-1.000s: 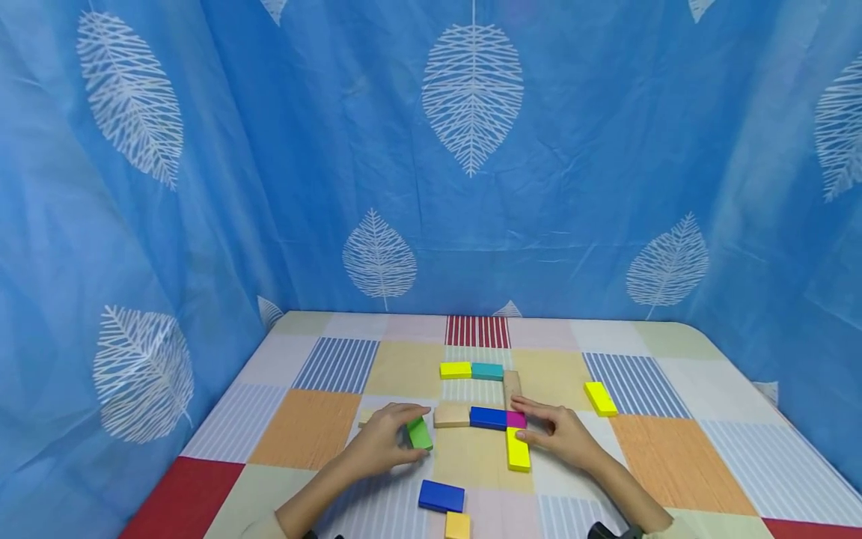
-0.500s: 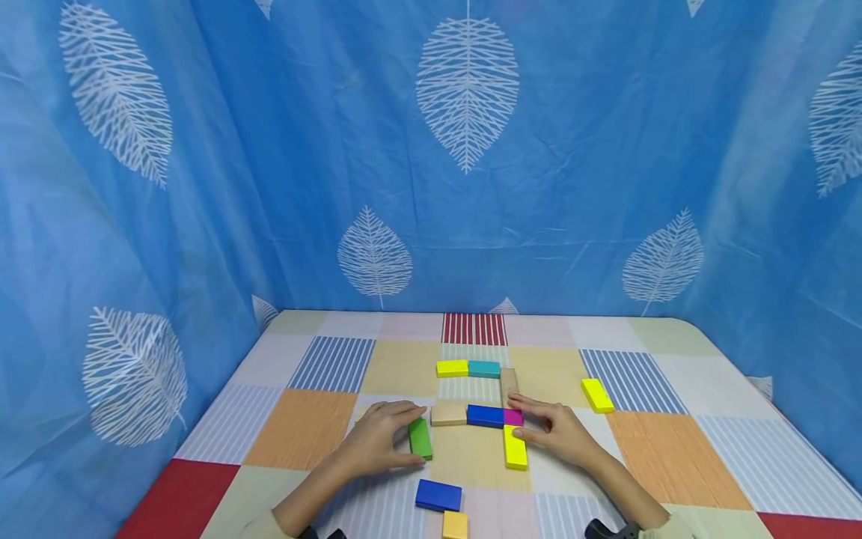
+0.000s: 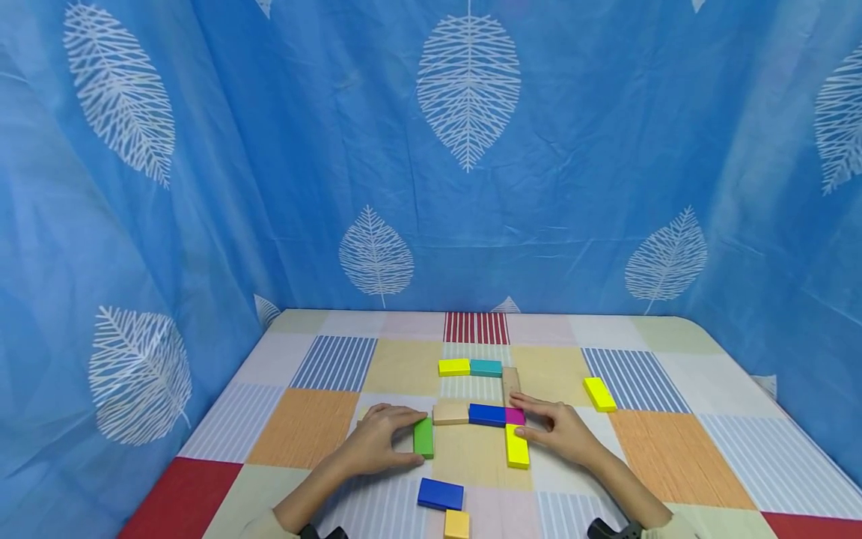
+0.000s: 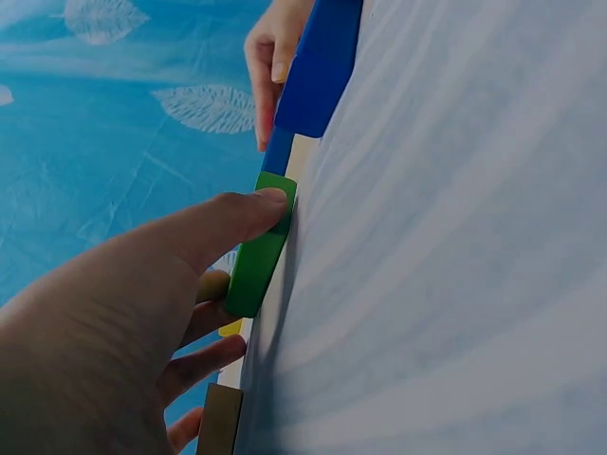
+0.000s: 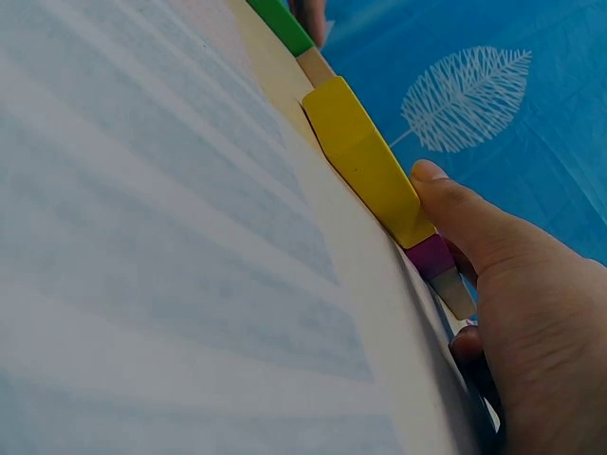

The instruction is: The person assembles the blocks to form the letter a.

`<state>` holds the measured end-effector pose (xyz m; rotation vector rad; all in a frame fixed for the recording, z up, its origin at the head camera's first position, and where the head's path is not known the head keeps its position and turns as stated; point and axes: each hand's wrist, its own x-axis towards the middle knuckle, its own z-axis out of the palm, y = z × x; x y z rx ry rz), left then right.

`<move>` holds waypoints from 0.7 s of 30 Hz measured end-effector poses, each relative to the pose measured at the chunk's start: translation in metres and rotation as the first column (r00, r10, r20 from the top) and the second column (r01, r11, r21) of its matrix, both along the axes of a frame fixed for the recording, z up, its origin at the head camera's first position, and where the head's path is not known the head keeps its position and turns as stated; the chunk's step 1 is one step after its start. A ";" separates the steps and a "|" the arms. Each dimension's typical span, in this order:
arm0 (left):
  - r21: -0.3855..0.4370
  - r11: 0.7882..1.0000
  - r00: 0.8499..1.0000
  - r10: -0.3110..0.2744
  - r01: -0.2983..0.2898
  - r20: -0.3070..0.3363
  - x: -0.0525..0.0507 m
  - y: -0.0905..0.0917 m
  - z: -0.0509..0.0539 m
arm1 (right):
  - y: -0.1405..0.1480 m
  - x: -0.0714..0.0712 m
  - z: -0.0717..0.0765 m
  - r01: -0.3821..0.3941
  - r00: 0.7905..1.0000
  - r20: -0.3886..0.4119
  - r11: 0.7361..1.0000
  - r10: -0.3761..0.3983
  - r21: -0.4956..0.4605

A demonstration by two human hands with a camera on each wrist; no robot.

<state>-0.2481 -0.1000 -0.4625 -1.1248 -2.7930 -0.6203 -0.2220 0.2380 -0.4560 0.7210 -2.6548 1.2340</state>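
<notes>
A green block (image 3: 423, 438) stands between the left hand's (image 3: 377, 442) thumb and fingers, gripped at its ends; the left wrist view shows the thumb on the green block (image 4: 261, 248). It lies at the left end of a row: a wooden block (image 3: 450, 414), a blue block (image 3: 487, 415) and a magenta block (image 3: 515, 416). The right hand (image 3: 564, 433) rests beside the magenta block, thumb touching the yellow block (image 3: 517, 447) below it, fingertips at the upright-running wooden block (image 3: 511, 383). In the right wrist view the thumb tip meets the yellow block (image 5: 370, 166).
A yellow block (image 3: 454, 367) and a teal block (image 3: 486, 368) lie end to end farther back. Another yellow block (image 3: 600, 394) is at the right. Near the front are a blue block (image 3: 441, 494) and an orange-yellow block (image 3: 456, 524). A wooden block (image 4: 219, 419) lies by the left fingers.
The green block, tilted in the left hand a second ago, now lies flat and straighter at the left end of the row. The right hand has stayed in place.
</notes>
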 end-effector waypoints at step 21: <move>-0.019 1.000 1.000 -0.011 0.011 0.019 0.000 0.000 -0.001 | -0.001 0.000 0.001 0.013 1.000 -0.010 1.000 -0.013 -0.001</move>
